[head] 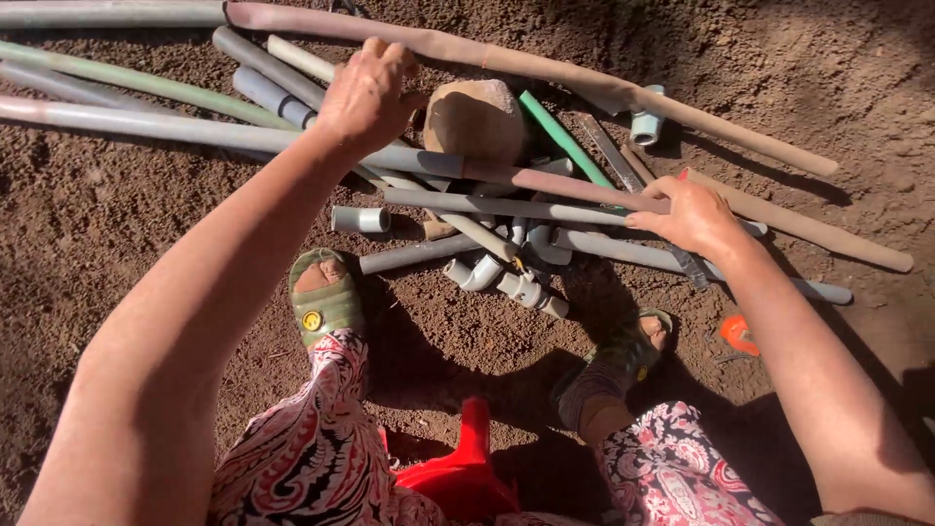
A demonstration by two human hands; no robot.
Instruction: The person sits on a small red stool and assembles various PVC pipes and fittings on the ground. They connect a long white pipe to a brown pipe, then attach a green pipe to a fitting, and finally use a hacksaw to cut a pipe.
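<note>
A heap of grey, green and mud-stained plastic pipes lies on bare earth. My left hand (368, 93) reaches over the left side of the heap, its fingers curled down onto the pipes next to a brown stone (475, 119); what it grips is hidden. My right hand (690, 215) rests on the right side, fingers closed over a long grey pipe (506, 206) that runs left across the pile. A white elbow fitting (502, 280) lies at the front of the heap.
A short grey pipe stub (359, 219) lies left of the centre. An orange object (738, 333) sits on the soil at the right. My feet wear green sandals (323, 302). A red plastic thing (458, 477) stands between my legs.
</note>
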